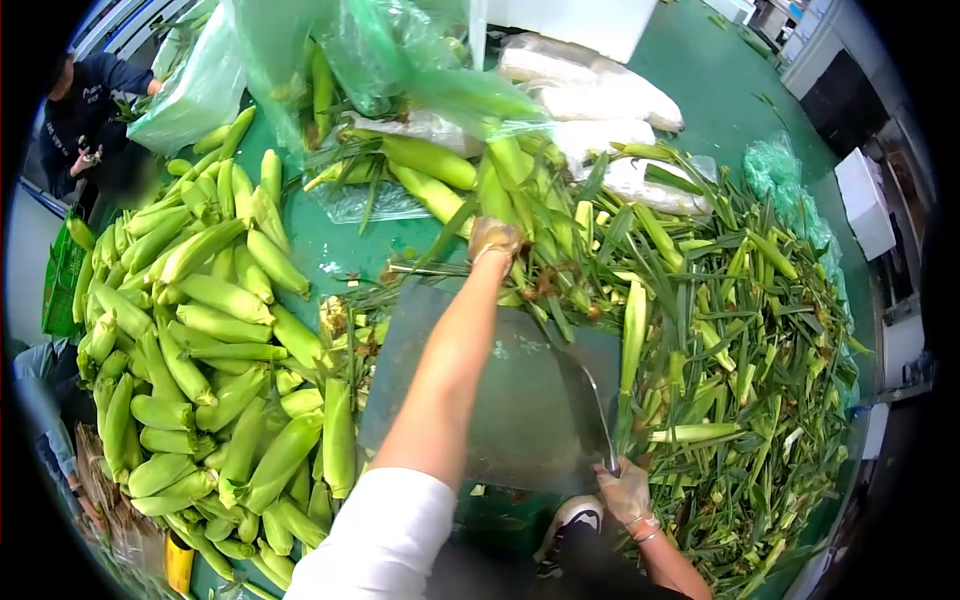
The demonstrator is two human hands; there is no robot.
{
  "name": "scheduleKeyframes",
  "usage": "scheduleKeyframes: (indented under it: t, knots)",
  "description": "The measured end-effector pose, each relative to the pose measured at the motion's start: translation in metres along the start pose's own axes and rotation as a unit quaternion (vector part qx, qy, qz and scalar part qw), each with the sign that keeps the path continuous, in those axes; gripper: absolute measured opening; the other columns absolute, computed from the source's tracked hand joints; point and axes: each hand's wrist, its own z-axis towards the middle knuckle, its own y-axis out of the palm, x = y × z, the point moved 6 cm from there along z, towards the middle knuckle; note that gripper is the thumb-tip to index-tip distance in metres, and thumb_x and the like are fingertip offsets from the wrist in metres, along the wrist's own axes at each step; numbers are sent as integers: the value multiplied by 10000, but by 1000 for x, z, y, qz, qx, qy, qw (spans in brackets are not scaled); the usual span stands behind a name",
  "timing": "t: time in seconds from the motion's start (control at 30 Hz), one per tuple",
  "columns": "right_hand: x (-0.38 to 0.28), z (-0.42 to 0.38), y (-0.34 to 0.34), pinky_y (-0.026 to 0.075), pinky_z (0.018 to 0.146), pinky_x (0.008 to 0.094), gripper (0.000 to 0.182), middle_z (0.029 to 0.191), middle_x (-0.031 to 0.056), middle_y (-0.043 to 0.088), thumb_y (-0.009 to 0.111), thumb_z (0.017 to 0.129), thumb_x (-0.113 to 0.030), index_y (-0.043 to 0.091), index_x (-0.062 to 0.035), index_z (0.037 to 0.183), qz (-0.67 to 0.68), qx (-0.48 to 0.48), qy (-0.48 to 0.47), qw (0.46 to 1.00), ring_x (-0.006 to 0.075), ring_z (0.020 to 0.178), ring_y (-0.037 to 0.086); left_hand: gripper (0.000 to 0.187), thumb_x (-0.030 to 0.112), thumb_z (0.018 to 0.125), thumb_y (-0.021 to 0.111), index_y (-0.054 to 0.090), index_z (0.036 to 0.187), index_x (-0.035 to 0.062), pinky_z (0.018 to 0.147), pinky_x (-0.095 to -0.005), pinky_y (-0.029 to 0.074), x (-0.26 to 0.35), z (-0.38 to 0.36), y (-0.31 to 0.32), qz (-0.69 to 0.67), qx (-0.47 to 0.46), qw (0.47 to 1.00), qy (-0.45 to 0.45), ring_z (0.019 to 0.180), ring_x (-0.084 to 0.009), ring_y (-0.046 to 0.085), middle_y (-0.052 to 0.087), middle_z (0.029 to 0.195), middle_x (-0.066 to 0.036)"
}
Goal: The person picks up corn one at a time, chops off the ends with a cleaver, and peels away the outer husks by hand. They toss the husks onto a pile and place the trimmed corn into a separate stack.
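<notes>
My left hand (495,240), in a clear glove, reaches past the far edge of a dark grey board (480,420). Its fingers are closed round a green-husked ear of corn (492,195) among other leafy ears. Low on the right, my gloved right hand (625,490) grips the handle of a knife (602,415). The long thin blade points away from me over the board's right side, its far end near husks and leaves. A big heap of trimmed ears of corn in their husks (220,310) lies left of the board.
Cut husks and leaves (740,400) are piled on the right. Green plastic bags (380,60) with corn stand at the far side, beside white wrapped bundles (600,95). Another person (95,110) is at the upper left. My shoe (572,525) shows below the board.
</notes>
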Motion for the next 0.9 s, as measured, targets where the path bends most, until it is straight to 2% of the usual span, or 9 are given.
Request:
scheduleKeyframes:
  t: [0.03,0.17,0.23,0.4,0.57,0.67,0.77,0.83,0.9]
  knots:
    - [10,-3,-4,456,592,383,261,653,176,609,665,822,-278,614,-22,823,29,19,6,999,323,600,592,411,352,815,636,658,1096,52,813,-356,474,-22,0,17,-169,-72,983,-7,897,-246,630,678,1027,-121]
    - [40,-11,-8,463,625,369,214,719,173,637,654,831,-223,624,-15,868,90,12,59,994,289,628,597,402,363,860,640,670,1040,4,711,-313,477,-37,-106,-64,-286,-182,938,-75,794,-145,593,676,928,-84]
    - [17,-13,-20,458,617,363,203,699,158,622,646,838,-221,628,-22,875,91,47,-8,995,263,609,575,347,291,822,672,665,1019,5,719,-294,481,-65,-164,-93,-113,-212,970,-36,788,-136,604,679,884,-80]
    - [-77,-6,-71,408,548,338,198,640,95,570,627,877,-229,606,-32,884,56,127,-63,988,151,593,508,400,246,794,731,639,1085,-13,756,-297,475,-85,-270,-109,-107,-307,946,4,834,-152,609,685,971,-91]
    - [-155,-38,-120,399,573,298,170,654,45,516,583,915,-201,542,-36,905,253,312,-286,870,138,584,459,422,264,797,728,635,1101,-15,773,-317,477,-99,-282,-73,-25,-339,940,27,830,-166,618,692,962,-109]
    - [-71,-6,-57,444,603,333,228,695,114,593,565,918,-251,556,-26,951,175,295,-253,904,203,622,559,439,274,798,724,632,1119,-11,776,-329,478,-77,-286,-86,24,-350,936,30,857,-169,641,700,972,-130]
    - [-13,17,6,486,649,407,319,773,215,642,546,913,-333,590,-18,935,-112,129,-87,981,336,716,639,430,236,786,716,629,1106,-37,791,-346,483,-83,-286,-88,23,-349,934,74,874,-248,650,689,934,-168]
    - [18,27,-8,498,679,468,390,812,275,632,532,905,-396,619,-16,897,-81,115,-11,990,422,790,633,422,245,814,725,636,1101,-51,753,-287,504,-103,-282,-85,-418,-414,808,26,863,-180,656,700,976,-121]
    - [57,41,-28,503,668,455,397,792,249,647,542,905,-411,650,-29,912,-73,140,38,987,414,759,641,404,236,827,708,635,1104,-49,773,-294,509,-102,-302,-111,-311,-365,876,-51,879,-177,649,693,975,-101]
